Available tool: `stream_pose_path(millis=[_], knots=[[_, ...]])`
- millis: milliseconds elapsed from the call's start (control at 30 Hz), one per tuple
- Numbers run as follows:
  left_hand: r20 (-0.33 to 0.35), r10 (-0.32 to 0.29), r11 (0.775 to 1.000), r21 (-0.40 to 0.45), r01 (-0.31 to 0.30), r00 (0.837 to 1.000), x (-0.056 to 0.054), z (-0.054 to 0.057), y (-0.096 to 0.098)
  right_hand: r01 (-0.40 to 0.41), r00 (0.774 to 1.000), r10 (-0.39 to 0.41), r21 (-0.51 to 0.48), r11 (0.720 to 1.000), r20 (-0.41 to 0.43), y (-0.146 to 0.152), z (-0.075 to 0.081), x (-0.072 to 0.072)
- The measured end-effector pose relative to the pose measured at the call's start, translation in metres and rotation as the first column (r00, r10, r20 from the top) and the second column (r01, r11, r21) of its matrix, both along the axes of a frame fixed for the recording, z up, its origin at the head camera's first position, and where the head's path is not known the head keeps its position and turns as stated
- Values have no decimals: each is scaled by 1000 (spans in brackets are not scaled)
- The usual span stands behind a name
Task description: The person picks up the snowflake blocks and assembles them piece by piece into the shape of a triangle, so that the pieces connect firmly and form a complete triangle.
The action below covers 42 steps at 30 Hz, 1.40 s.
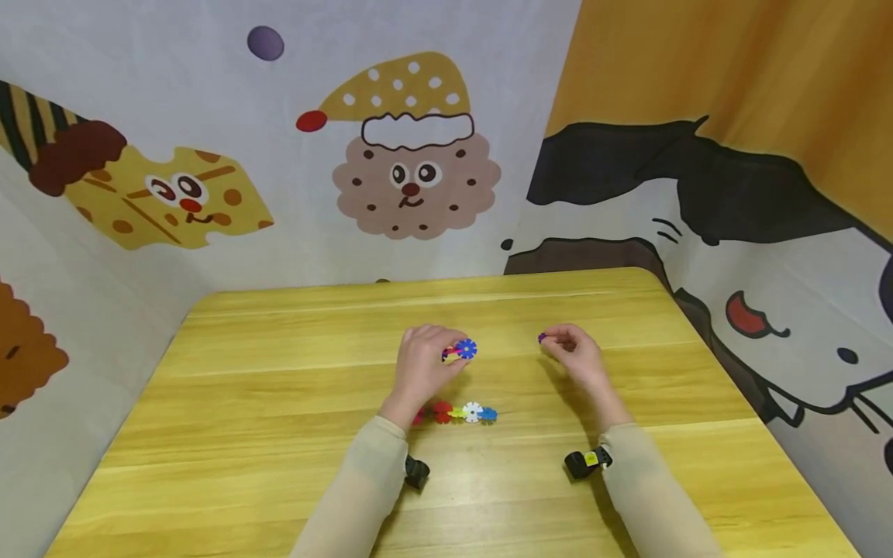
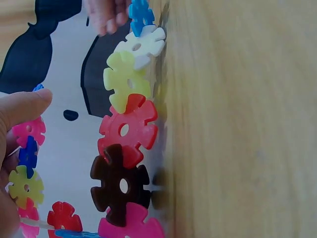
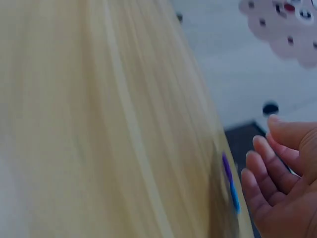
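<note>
My left hand (image 1: 427, 358) pinches a chain of notched plastic discs near its end, where a blue disc (image 1: 466, 349) shows beyond the fingers. In the left wrist view, pink, blue and yellow discs (image 2: 26, 187) hang below the thumb. A row of linked discs lies on the table nearer me, including a red disc (image 1: 443, 411), a white disc (image 1: 472, 411) and a blue disc (image 2: 141, 17). Off to the right, my right hand (image 1: 575, 356) has loosely bent fingers beside a purple-and-blue piece (image 3: 231, 183). That piece appears just past the fingertips, seen edge-on.
A wood-grain table (image 1: 279, 372) spreads under both hands, its far edge meeting a cartoon-printed cloth (image 1: 418, 256). Black wrist cameras (image 1: 417, 472) sit at both sleeves, low over the tabletop.
</note>
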<state>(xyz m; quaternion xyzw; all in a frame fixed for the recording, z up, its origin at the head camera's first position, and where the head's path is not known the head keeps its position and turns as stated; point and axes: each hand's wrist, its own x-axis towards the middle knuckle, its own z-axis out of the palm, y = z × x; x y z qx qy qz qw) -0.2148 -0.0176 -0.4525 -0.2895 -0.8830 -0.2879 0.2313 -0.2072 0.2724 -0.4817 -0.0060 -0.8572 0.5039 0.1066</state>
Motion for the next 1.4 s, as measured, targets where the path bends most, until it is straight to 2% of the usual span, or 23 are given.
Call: stream_pose_path(millis=[167, 400, 567, 667, 800, 900, 1133, 1400], knots=[[8, -15, 1000, 0, 15, 1000, 0, 1, -1, 40, 999, -44, 122, 992, 26, 30, -5, 0], [38, -12, 1000, -12, 12, 999, 0, 3, -1, -6, 997, -13, 235, 972, 79, 48, -8, -1], [87, -23, 1000, -9, 24, 996, -2, 8, -4, -22, 997, -2, 311, 950, 75, 51, -10, -4], [152, -37, 999, -1, 38, 988, -5, 12, -6, -28, 997, 3, 333, 942, 74, 51, -12, -7], [267, -34, 999, 19, 30, 963, -9, 18, -10, -34, 996, 3, 337, 941, 92, 52, -13, -10], [328, -29, 999, 34, 19, 944, -10, 21, -13, -31, 995, -1, 333, 942, 98, 52, -13, -11], [369, -50, 998, 42, 37, 928, -15, 21, -18, -37, 992, -5, 327, 944, 126, 51, -11, -11], [403, -101, 994, 80, 74, 910, -19, 22, -22, -35, 993, 8, 221, 975, 120, 45, -10, -6]])
